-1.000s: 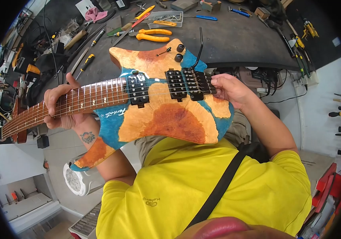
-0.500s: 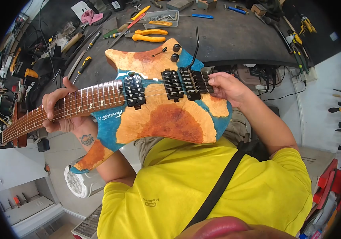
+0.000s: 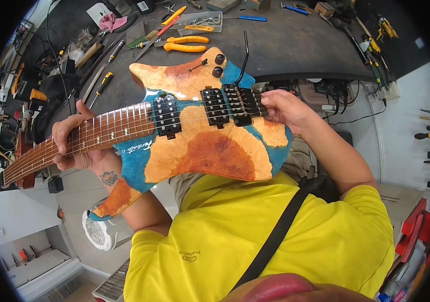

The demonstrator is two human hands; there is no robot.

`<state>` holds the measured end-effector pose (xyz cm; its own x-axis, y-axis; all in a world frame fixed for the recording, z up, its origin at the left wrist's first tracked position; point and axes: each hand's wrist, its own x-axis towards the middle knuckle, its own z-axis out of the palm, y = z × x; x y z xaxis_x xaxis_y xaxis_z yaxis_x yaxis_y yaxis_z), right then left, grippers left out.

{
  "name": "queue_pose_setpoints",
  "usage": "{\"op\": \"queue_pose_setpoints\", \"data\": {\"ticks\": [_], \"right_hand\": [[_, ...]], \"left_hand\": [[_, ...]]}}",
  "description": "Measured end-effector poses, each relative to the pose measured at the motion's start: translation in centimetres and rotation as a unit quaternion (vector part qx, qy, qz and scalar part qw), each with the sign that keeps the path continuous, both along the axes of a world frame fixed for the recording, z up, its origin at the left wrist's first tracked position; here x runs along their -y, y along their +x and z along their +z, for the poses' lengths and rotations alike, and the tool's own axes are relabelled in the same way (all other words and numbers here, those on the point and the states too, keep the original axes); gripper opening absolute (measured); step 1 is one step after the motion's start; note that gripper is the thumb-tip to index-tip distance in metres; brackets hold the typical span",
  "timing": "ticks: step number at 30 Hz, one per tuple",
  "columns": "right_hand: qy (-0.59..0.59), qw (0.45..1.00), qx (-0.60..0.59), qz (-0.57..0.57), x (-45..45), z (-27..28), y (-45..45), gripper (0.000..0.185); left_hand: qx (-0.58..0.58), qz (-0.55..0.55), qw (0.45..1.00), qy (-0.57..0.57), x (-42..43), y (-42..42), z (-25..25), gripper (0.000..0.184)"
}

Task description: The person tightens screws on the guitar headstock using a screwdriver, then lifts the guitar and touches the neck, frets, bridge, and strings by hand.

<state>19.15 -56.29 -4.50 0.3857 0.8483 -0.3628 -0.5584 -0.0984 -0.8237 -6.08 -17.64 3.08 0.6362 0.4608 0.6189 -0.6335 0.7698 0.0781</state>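
Note:
A headless electric guitar (image 3: 210, 151) with a wood-and-blue-resin body lies across my lap, its front facing up. My left hand (image 3: 76, 138) is wrapped round the brown fretted neck (image 3: 119, 123), its thumb and fingers showing at both edges. At the other end, my right hand (image 3: 286, 111) has its fingers closed on a tuning knob at the tail of the black bridge (image 3: 242, 105); just which knob is hidden. A bent black tremolo arm (image 3: 246, 55) rises from the bridge. Two black pickups sit under the strings.
Beyond the guitar, a dark workbench (image 3: 295, 50) carries orange-handled pliers (image 3: 185, 44), a screwdriver (image 3: 105, 83), and a clear tray (image 3: 210, 22) of small metal parts. More tools lie along its right side. A white stool (image 3: 99, 229) stands on the floor at left.
The guitar has shifted very slightly to the left, and the tremolo arm leans a little differently. Both hands keep their places on it.

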Motion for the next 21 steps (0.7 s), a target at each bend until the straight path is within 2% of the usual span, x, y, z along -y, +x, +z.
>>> {"op": "queue_pose_setpoints", "data": {"ticks": [10, 15, 21], "right_hand": [[-0.009, 1.000, 0.002, -0.016, -0.2, 0.4, -0.1, 0.013], [0.008, 1.000, 0.003, -0.004, -0.2, 0.6, -0.1, 0.014], [0.005, 1.000, 0.004, -0.020, -0.4, 2.3, -1.2, 0.016]], "left_hand": [[0.034, -0.038, 0.999, 0.010, 0.1, 0.3, -0.1, 0.038], [-0.010, -0.016, 1.000, -0.021, -0.3, 0.1, 0.1, 0.039], [-0.009, -0.014, 0.999, -0.046, 0.5, 0.1, 0.2, 0.038]]}}
